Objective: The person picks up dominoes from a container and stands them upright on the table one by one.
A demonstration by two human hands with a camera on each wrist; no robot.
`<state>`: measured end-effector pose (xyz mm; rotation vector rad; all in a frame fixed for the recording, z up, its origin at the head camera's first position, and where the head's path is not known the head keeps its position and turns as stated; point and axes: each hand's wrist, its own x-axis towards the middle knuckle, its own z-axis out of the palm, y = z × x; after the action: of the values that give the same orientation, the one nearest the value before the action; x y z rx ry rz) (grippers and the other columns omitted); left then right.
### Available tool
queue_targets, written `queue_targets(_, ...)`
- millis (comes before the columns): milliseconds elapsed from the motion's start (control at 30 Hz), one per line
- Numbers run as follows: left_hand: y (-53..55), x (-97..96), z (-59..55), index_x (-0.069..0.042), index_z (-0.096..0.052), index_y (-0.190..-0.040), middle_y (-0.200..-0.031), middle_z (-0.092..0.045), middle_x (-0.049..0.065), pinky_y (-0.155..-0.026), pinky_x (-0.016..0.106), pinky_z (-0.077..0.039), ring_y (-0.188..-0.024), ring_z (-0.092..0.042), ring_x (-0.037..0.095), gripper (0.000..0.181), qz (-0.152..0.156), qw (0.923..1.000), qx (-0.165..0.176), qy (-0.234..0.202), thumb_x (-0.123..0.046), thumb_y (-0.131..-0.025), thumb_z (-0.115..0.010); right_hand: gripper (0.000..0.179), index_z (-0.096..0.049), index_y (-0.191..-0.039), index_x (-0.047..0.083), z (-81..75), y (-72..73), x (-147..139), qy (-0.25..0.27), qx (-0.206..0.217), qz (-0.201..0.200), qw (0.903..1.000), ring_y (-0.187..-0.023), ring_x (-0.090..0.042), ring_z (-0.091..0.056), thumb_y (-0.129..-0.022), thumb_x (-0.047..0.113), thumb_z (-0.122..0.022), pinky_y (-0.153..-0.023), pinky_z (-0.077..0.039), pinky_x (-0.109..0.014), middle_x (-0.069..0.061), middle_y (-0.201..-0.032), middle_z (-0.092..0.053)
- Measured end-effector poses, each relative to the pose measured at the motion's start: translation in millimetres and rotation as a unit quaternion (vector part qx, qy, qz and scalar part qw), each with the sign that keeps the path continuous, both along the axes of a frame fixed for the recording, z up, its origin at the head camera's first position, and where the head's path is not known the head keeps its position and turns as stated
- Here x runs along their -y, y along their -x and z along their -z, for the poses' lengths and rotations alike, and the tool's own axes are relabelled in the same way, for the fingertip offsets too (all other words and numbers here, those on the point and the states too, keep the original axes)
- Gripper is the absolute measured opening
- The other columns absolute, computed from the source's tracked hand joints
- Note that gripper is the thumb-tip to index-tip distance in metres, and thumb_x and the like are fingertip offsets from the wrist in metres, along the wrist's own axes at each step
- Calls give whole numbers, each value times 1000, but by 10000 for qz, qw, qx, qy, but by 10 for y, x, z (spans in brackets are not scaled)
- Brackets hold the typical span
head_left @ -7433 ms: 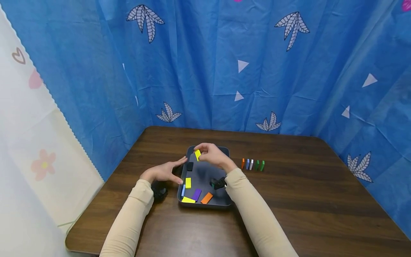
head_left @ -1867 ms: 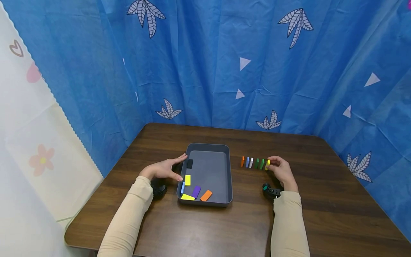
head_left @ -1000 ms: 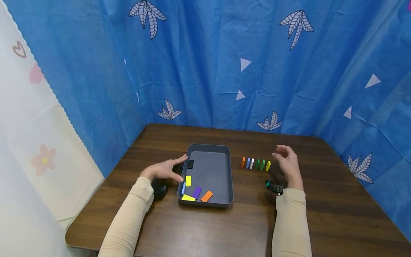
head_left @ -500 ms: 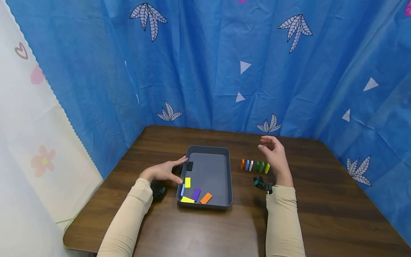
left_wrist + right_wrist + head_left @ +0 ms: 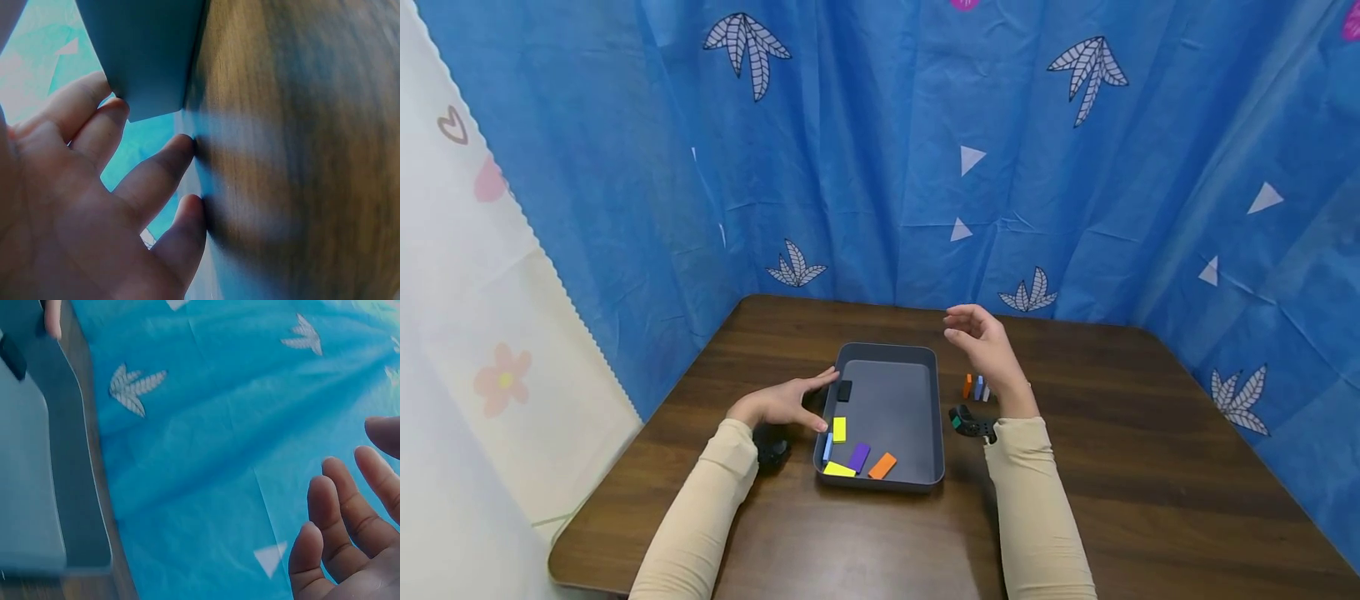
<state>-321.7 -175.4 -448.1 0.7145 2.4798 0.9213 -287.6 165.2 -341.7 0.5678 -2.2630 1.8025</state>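
Note:
My left hand touches the left wall of a dark grey tray, fingers and thumb spread. In the left wrist view two fingertips meet the tray's outer wall, and the others rest on the tabletop. My right hand, loosely curled and holding nothing, hovers right of the tray. Inside the tray lie a black domino, a yellow domino, a purple domino, an orange domino and another yellow one at the front corner. A light blue domino leans along the left wall.
Right of the tray stand an upright orange domino, a blue domino and a white one; my right hand and wrist hide most of the row. Black wrist devices sit on both arms. A blue curtain hangs behind the table.
My right hand carried a yellow domino from the tray, stood it at the row's right end and let go. It then rose and moved left toward the tray. My left hand stayed put.

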Motion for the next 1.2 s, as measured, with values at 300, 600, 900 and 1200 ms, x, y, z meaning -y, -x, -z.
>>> queue_targets(300,41,-26,35,-30,-15,-143,-150,-6,-10,-104,55,-21,-136,-14,27,99,21,10000,-8,-17,-49,-64,-72,34,-48,-118,1,-25,129,402,-376,383,-665,9963,-97,-27,-53,-85,3,-57,-84,-48,-37,-18,-111,-52)
queue_targets(600,51,-99,49,-31,-15,-142,-150,-6,-11,-105,56,-18,-136,-14,25,98,66,10000,52,45,-48,-65,-72,37,-50,-117,2,202,310,596,-754,754,-1031,9889,-102,-32,-50,-82,6,-61,-83,-48,-36,-20,-112,-51)
queue_targets(900,77,-95,26,-31,-15,-142,-150,-6,-11,-103,57,-19,-136,-14,26,97,84,10000,23,8,-48,-66,-72,38,-53,-115,8,546,588,742,-1214,798,-1075,9835,-93,-23,-54,-79,8,-65,-78,-50,-32,-11,-106,-55)
queue_targets(1200,55,-6,48,-33,-16,-142,-149,-7,-12,-102,59,-22,-136,-14,26,96,-39,9999,70,-99,-47,-66,-73,42,-52,-117,2,760,624,1042,-1843,1000,-1090,9717,-93,-21,-52,-78,10,-67,-78,-48,-30,-19,-112,-54)
